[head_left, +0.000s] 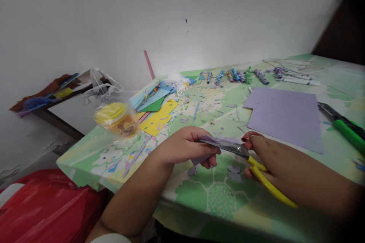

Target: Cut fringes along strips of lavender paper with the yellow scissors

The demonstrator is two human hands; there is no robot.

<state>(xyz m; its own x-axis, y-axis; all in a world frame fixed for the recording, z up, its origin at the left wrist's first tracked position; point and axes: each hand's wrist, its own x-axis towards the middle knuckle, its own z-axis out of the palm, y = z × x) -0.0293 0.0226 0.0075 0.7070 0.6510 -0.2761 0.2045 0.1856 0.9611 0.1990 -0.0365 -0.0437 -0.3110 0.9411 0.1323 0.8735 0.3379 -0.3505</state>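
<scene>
My left hand [184,146] is closed on a small piece of purple paper [199,159] near the table's front edge. The blades of a pair of scissors [272,188] with yellow handles reach across to that paper, at the left fingers. My right hand [278,161] grips the scissors; its fingers are partly hidden. Something small and red [247,139] shows at the right fingertips, its kind unclear. Just below the hands, a purple paper butterfly-like cutout [234,173] lies on the cloth. A large purple sheet [285,115] rests beyond my right hand.
On the flowered tablecloth [222,201] lie paper scraps, a yellow sheet [159,117], white string [176,82] and several rolled paper pieces [235,75]. A yellow-lidded tub [116,119] in plastic stands left. A green-handled cutter [348,133] is at right. Behind is a wall [228,15].
</scene>
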